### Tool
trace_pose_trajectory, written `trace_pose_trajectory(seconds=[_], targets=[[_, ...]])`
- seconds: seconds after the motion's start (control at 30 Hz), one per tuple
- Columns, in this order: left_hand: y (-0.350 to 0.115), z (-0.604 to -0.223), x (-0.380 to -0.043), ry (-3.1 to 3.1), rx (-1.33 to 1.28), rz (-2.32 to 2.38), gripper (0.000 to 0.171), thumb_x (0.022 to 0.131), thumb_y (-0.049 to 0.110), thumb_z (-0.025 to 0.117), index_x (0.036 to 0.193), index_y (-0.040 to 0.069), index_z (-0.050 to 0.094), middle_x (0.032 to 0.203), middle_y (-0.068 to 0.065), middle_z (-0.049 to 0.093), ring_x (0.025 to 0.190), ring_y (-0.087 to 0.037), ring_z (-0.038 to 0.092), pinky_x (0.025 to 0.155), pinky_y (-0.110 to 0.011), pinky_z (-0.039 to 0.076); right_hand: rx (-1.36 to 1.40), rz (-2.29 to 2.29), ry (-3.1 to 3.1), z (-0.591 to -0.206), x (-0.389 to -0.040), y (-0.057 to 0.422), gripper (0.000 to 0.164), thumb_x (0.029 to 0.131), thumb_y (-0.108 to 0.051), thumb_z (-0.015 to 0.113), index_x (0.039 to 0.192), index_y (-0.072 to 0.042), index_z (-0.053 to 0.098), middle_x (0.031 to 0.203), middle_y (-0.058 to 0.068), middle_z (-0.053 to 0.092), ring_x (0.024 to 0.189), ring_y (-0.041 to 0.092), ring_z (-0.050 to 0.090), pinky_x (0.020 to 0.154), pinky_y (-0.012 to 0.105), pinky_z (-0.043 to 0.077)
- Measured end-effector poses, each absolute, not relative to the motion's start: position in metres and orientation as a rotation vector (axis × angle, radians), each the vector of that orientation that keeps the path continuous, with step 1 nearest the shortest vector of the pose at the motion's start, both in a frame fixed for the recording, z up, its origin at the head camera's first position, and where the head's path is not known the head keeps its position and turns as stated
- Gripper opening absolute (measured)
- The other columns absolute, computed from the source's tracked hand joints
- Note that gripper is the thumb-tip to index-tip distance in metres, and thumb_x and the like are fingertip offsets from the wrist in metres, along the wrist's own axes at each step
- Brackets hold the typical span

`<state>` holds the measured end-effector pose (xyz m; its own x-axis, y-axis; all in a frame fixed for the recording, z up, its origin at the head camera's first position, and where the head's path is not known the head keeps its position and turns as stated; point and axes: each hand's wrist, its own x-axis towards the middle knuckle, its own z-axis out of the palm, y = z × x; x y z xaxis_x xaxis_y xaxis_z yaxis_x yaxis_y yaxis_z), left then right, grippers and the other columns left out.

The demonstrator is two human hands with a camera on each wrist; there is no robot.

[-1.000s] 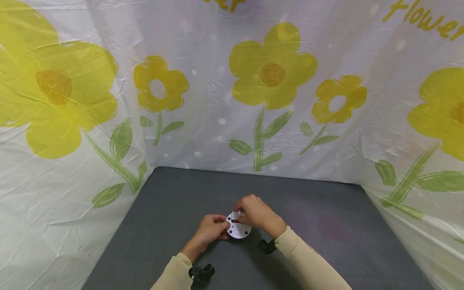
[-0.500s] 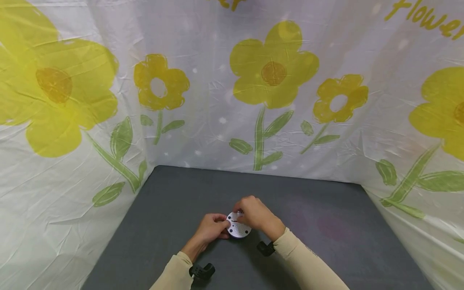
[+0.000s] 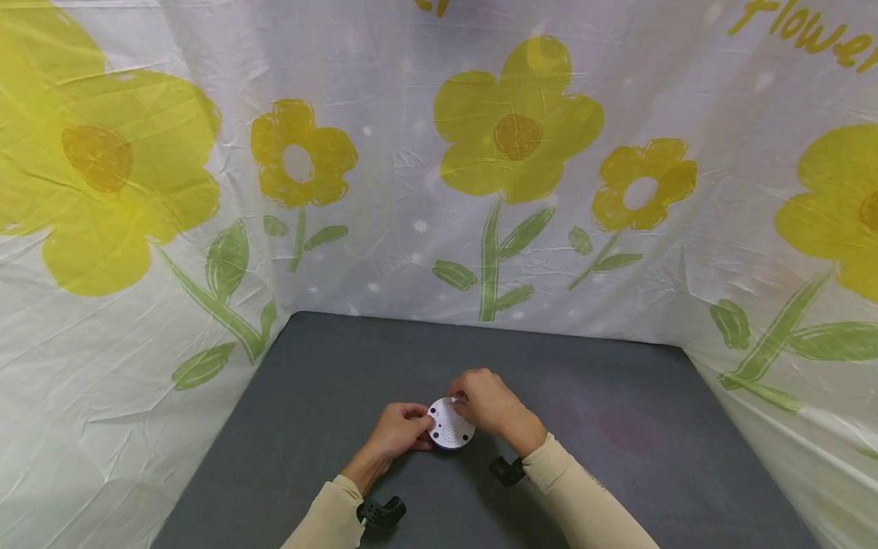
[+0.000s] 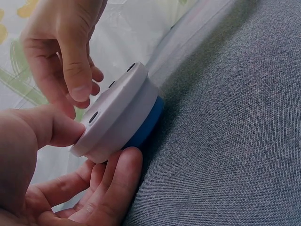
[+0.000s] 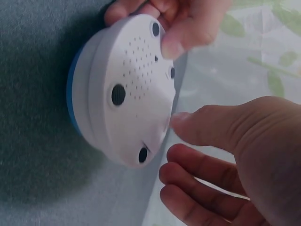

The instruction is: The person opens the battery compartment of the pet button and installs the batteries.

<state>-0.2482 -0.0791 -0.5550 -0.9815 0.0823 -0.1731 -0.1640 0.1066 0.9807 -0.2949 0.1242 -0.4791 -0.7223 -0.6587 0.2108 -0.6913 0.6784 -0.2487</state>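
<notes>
A round white device (image 3: 450,431) lies with its perforated face up, showing dark round feet and small holes. In the left wrist view, its far side carries a blue band (image 4: 149,123). My left hand (image 3: 398,428) grips the rim, thumb on the white face and fingers beneath. My right hand (image 3: 490,404) is at the device's far right edge. In the right wrist view, its thumb (image 5: 207,123) is at the rim, while the other fingers (image 5: 197,179) are loosely bent with nothing seen between them. In the head view, the right hand covers part of the device.
The dark grey tabletop (image 3: 343,366) extends around the hands. A white curtain (image 3: 384,252) with yellow flowers hangs behind and along both sides. Black wrist-worn cameras sit on both wrists, one at the left sleeve (image 3: 322,515) and one at the right sleeve (image 3: 583,496).
A raised white flap and the opening with red and dark parts beneath it showed earlier; the visible face now looks closed over. The left hand has kept its grip.
</notes>
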Motion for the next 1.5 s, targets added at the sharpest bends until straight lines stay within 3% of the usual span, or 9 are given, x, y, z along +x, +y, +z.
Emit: trace_pose_trajectory(seconds=[0.2, 0.47, 0.93, 1.5], targets=[[-0.079, -0.555, -0.248, 2.167, -0.076, 2.004, 0.032, 0.094, 0.007, 0.071, 0.122, -0.009, 0.071, 0.100, -0.012, 0.077, 0.076, -0.016, 0.076, 0.070, -0.032, 0.069, 1.009, 0.501, -2.763, -0.486, -0.297, 0.132, 0.008, 0.094, -0.010, 0.080, 0.101, -0.009, 0.084, 0.094, 0.005, 0.080, 0.087, 0.019, 0.075, 0.076, 0.039, 0.065], [-0.080, -0.554, -0.247, 2.168, -0.076, 2.003, 0.034, 0.095, 0.007, 0.071, 0.124, -0.009, 0.070, 0.101, -0.013, 0.077, 0.077, -0.017, 0.076, 0.070, -0.032, 0.069, 0.847, 0.600, -2.828, -0.498, -0.294, 0.131, 0.010, 0.095, -0.017, 0.079, 0.096, -0.009, 0.085, 0.078, -0.001, 0.073, 0.069, 0.011, 0.062, 0.060, 0.028, 0.052], [-0.079, -0.551, -0.247, 2.184, -0.085, 1.992, 0.037, 0.095, 0.008, 0.072, 0.127, -0.010, 0.070, 0.105, -0.015, 0.076, 0.079, -0.017, 0.075, 0.071, -0.032, 0.069, 0.696, 0.723, -2.848, -0.503, -0.293, 0.129, 0.010, 0.094, -0.019, 0.082, 0.095, -0.010, 0.087, 0.085, 0.002, 0.081, 0.076, 0.016, 0.072, 0.064, 0.033, 0.060], [-0.077, -0.553, -0.247, 2.197, -0.090, 1.984, 0.035, 0.095, 0.008, 0.073, 0.126, -0.009, 0.071, 0.104, -0.014, 0.076, 0.078, -0.017, 0.075, 0.071, -0.032, 0.069, 0.689, 0.743, -2.862, -0.505, -0.290, 0.144, 0.009, 0.098, -0.020, 0.078, 0.097, -0.014, 0.085, 0.087, -0.001, 0.079, 0.078, 0.014, 0.071, 0.068, 0.034, 0.060]])
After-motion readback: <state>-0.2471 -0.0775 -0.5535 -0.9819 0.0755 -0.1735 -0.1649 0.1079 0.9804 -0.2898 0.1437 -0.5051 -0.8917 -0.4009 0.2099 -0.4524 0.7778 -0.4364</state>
